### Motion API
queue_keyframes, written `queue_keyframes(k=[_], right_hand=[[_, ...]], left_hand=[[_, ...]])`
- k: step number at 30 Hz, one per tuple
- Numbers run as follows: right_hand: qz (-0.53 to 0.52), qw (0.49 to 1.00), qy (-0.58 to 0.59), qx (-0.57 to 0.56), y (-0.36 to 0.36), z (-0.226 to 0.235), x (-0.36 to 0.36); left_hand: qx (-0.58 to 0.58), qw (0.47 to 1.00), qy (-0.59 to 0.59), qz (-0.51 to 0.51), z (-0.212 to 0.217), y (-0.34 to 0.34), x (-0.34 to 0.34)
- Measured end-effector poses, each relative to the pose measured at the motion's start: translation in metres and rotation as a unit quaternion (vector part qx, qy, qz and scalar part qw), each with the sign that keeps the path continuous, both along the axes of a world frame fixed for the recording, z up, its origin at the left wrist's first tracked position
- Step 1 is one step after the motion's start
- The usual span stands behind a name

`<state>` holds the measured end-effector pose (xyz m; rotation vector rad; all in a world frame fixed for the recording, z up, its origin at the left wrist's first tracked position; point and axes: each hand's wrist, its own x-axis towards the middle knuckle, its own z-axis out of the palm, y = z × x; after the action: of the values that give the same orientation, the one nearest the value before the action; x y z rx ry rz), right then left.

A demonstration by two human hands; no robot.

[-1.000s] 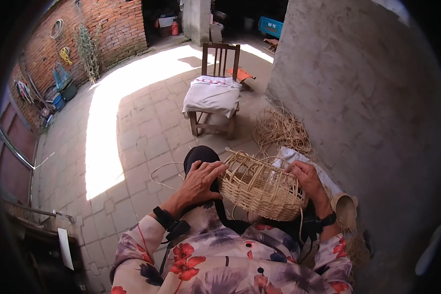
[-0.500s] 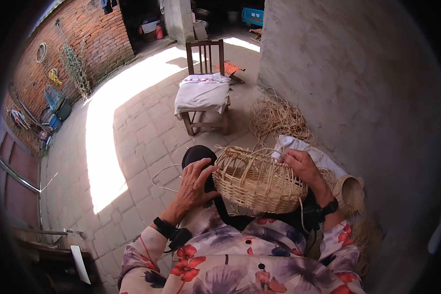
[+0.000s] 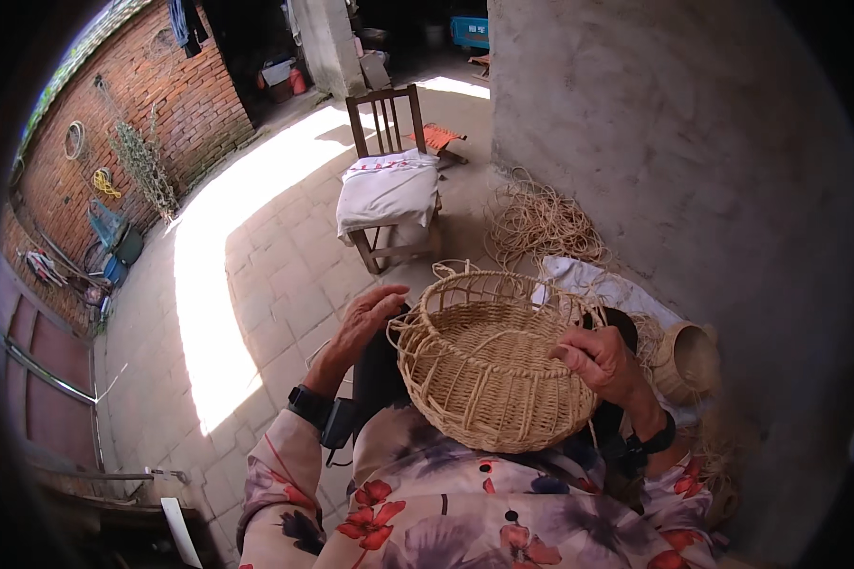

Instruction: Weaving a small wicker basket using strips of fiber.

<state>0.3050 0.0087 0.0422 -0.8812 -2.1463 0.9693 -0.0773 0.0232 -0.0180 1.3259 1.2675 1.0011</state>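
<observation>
- Basket [image 3: 489, 365] sits on the lap, tipped so its open mouth faces up and away; looped rim at top, woven wall toward the body.
- Right hand [image 3: 598, 360] grips the basket's right rim, fingers curled over the edge, thumb on the outside.
- Left hand [image 3: 361, 322] lies at the basket's left side, fingers bent loosely, tips touching or v. near the rim loops; can't tell if it pinches a strand.
- Edges: wall [image 3: 693, 161] close on the right, little room there. Left and front open: paved floor [image 3: 256, 284] w/ a broad sun strip.
- Chair [image 3: 389, 180] ahead, well apart from the basket, white cloth draped over its seat.
- Counts: 1 basket in hand; 1 smaller woven piece [image 3: 683, 360] just beside the right hand, by the wall; 1 chair; 1 loose pile of cane [image 3: 541, 223] on the floor betw. chair and wall.
- 1 pale cloth [image 3: 598, 284] on the floor behind the basket.
- Brick wall [image 3: 161, 114] far left, w/ tools and hoses along its foot.
</observation>
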Motion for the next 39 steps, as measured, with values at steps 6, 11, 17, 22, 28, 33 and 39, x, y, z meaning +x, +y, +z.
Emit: queue_keyframes(k=[6, 11, 17, 22, 28, 33, 39], right_hand=[[0.017, 0.994, 0.077, 0.070, -0.024, 0.008, 0.010], [0.026, 0.988, 0.107, 0.104, -0.022, 0.007, 0.002], [0.017, 0.990, 0.106, 0.094, -0.018, 0.002, 0.000], [0.019, 0.988, 0.100, 0.117, -0.017, 0.004, -0.001], [0.015, 0.995, 0.063, 0.077, -0.017, 0.002, 0.002], [-0.001, 0.996, 0.079, 0.048, -0.018, 0.002, 0.004], [-0.020, 0.997, 0.072, 0.014, -0.017, 0.004, 0.004]], left_hand=[[0.078, 0.992, -0.019, -0.094, 0.002, 0.003, 0.027], [0.022, 0.995, -0.096, -0.023, -0.008, -0.015, 0.010], [0.192, 0.976, 0.024, -0.098, -0.047, -0.001, -0.007], [0.013, 0.987, -0.158, 0.014, -0.062, -0.021, 0.002], [-0.048, 0.992, -0.092, -0.076, -0.044, -0.011, -0.020], [0.072, 0.968, -0.172, 0.167, -0.019, -0.052, 0.023], [0.151, 0.967, -0.137, 0.149, -0.013, -0.089, 0.032]])
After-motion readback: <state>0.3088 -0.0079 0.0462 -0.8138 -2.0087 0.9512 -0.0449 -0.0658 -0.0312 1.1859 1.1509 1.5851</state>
